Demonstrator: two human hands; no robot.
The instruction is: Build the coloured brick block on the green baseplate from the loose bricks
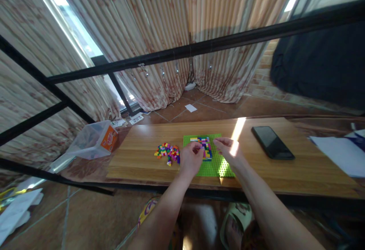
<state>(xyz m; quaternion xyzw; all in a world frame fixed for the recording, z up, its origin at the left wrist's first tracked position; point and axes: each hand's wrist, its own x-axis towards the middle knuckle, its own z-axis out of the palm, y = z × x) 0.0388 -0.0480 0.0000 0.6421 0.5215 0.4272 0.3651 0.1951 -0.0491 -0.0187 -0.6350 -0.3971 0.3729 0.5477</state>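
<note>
My left hand (191,158) is curled over the left side of a green studded baseplate (203,170), thumb and fingertips pinched together. Whatever is between them is too small to make out. Beside it, a low build of colourful small bricks (207,153) stands on the baseplate, partly covered by the left hand. Over the plate's right part is my right hand (229,150), its fingers drawn together towards the build; anything in their tips is hidden. A loose pile of small toy bricks (168,150) lies just left of the baseplate.
The wooden table (134,162) also carries a black phone (272,142) to the right. A clear plastic box (89,140) with an orange label stands beyond the left end. White papers (336,155) lie at the right. A dark metal rail (171,55) crosses behind the table.
</note>
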